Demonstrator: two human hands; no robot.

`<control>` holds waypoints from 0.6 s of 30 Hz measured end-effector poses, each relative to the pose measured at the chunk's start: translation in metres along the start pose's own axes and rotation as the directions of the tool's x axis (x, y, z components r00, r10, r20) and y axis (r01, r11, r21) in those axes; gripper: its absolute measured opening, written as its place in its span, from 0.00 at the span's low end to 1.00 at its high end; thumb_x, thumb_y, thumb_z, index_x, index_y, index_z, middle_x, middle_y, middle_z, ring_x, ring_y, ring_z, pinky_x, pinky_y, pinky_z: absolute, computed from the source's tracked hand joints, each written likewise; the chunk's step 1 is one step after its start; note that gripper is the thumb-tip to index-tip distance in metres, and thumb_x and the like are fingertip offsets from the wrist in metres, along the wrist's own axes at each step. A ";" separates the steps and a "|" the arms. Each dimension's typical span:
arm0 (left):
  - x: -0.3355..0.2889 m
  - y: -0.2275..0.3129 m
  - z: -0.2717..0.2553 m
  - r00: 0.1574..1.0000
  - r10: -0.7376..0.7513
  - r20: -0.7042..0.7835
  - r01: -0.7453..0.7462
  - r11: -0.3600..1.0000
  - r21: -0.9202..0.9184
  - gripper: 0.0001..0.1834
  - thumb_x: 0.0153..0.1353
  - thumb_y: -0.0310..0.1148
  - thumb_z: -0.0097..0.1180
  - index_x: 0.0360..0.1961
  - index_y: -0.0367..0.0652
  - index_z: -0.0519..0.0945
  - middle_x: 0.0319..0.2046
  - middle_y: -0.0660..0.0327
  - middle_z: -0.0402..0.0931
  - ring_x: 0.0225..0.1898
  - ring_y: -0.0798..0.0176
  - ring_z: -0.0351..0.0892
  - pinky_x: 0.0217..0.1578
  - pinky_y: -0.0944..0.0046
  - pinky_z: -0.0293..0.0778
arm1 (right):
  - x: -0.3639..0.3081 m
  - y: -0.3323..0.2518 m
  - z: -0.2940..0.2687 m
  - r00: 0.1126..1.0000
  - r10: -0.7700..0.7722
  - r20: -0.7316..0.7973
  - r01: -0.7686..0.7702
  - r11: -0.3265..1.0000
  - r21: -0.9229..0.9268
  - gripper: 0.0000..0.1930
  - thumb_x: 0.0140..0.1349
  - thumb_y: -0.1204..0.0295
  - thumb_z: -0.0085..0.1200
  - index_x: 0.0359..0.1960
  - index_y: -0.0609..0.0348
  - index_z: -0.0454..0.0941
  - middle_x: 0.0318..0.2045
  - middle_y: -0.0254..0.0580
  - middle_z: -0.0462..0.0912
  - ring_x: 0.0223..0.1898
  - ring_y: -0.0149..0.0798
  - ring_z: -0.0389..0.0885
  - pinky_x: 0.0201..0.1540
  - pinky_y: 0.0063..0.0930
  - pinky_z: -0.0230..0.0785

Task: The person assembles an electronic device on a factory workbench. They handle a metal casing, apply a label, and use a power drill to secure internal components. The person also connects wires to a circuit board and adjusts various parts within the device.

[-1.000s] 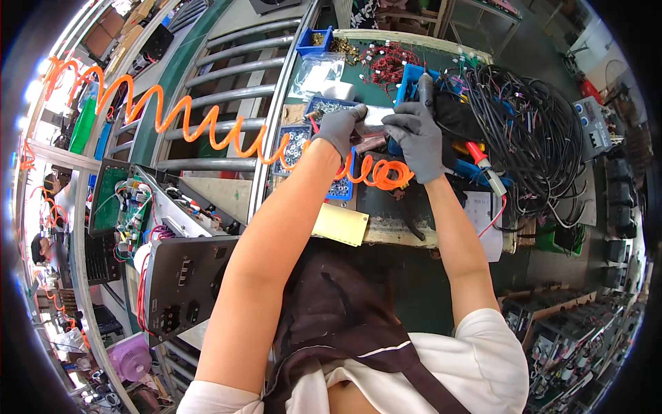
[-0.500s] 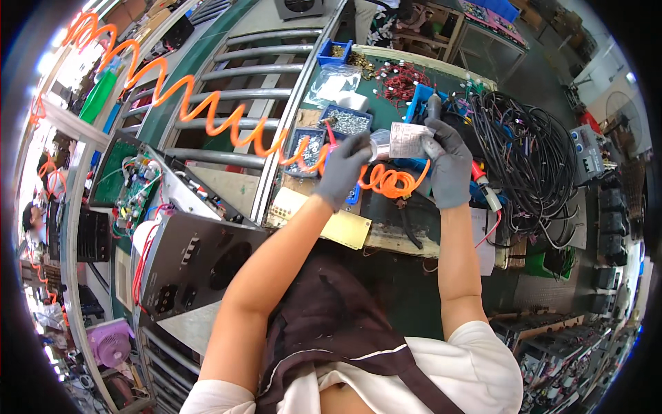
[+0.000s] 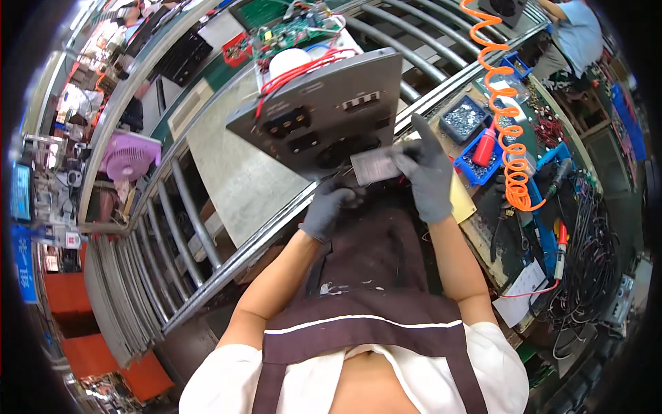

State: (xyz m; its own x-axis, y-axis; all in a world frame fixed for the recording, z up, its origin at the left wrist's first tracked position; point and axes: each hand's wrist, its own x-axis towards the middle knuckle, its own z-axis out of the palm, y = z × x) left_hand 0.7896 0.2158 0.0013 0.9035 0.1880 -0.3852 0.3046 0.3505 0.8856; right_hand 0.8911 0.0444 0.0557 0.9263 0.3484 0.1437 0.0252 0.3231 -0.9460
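My right hand [image 3: 429, 176], in a grey glove, pinches a flat rectangular silvery label sheet [image 3: 372, 168] with faint print, blurred by motion. The sheet is in front of the lower edge of a dark grey metal panel [image 3: 321, 110] that stands tilted on the roller conveyor. My left hand [image 3: 329, 210], gloved too, is just below that panel edge with its fingers curled. Whatever it may hold is hidden. The panel carries sockets, cut-outs and red wires [image 3: 307, 72], and a green circuit board [image 3: 293, 38] lies behind it.
To the right, a workbench bears trays of screws [image 3: 464, 119], a red bottle [image 3: 486, 145], an orange coiled hose [image 3: 516, 186], pliers [image 3: 507, 221] and bundled black cables [image 3: 586, 255]. Conveyor rollers [image 3: 186, 214] run along the left, near a purple fan [image 3: 129, 155]. Another person [image 3: 579, 34] works at the far right.
My view has turned left from the bench toward the panel. Both hands have moved from over the bench to the panel's lower edge, the label sheet still in my right hand.
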 end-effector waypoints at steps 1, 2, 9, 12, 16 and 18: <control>-0.004 -0.001 -0.015 0.998 0.042 -0.052 -0.042 0.999 0.007 0.17 0.49 0.22 0.46 0.42 0.32 0.75 0.34 0.55 0.78 0.32 0.66 0.76 0.38 0.69 0.73 | 0.008 0.013 0.012 1.000 0.018 0.007 -0.019 0.997 0.081 0.34 0.49 0.88 0.53 0.61 0.66 0.57 0.35 0.40 0.77 0.37 0.30 0.75 0.42 0.22 0.70; -0.007 0.000 -0.024 0.992 0.087 -0.096 -0.085 0.996 0.022 0.16 0.50 0.22 0.45 0.41 0.31 0.75 0.33 0.55 0.78 0.32 0.66 0.76 0.37 0.69 0.73 | 0.018 0.020 0.022 0.999 0.037 -0.036 -0.033 0.994 0.102 0.30 0.50 0.88 0.53 0.58 0.67 0.61 0.36 0.42 0.77 0.37 0.31 0.76 0.41 0.22 0.71; -0.019 0.017 -0.020 0.968 0.189 -0.164 -0.187 0.982 0.029 0.12 0.54 0.24 0.45 0.39 0.32 0.75 0.32 0.56 0.78 0.31 0.67 0.76 0.36 0.70 0.73 | 0.045 0.040 0.039 0.982 -0.096 -0.164 0.110 0.991 0.074 0.17 0.48 0.87 0.57 0.40 0.65 0.68 0.35 0.41 0.77 0.36 0.30 0.76 0.41 0.23 0.70; -0.017 0.021 -0.016 0.969 0.196 -0.153 -0.193 0.981 0.029 0.12 0.54 0.23 0.45 0.39 0.32 0.75 0.32 0.56 0.78 0.31 0.67 0.76 0.36 0.70 0.73 | 0.047 0.036 0.042 0.985 -0.095 -0.146 0.106 0.992 0.069 0.17 0.47 0.87 0.58 0.39 0.65 0.68 0.35 0.41 0.77 0.35 0.31 0.76 0.41 0.23 0.70; -0.013 0.022 -0.017 0.972 0.200 -0.123 -0.199 0.980 0.020 0.12 0.54 0.23 0.44 0.39 0.32 0.75 0.31 0.56 0.78 0.31 0.67 0.75 0.36 0.71 0.72 | 0.050 0.037 0.046 0.984 -0.105 -0.145 0.115 0.992 0.060 0.17 0.46 0.86 0.59 0.38 0.65 0.69 0.34 0.41 0.78 0.35 0.30 0.76 0.41 0.23 0.70; -0.012 0.021 -0.017 0.971 0.199 -0.132 -0.199 0.980 0.013 0.13 0.53 0.23 0.45 0.39 0.31 0.76 0.31 0.56 0.78 0.31 0.67 0.75 0.36 0.71 0.72 | 0.050 0.037 0.045 0.982 -0.105 -0.155 0.112 0.993 0.032 0.17 0.46 0.86 0.59 0.38 0.65 0.69 0.33 0.40 0.78 0.35 0.31 0.76 0.42 0.24 0.70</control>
State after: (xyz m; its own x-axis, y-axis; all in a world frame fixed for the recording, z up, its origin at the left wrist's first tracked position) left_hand 0.7797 0.2367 0.0200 0.8982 0.3732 -0.2322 0.1229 0.2939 0.9479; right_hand 0.9217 0.1140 0.0409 0.9656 0.1715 0.1956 0.1163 0.3878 -0.9144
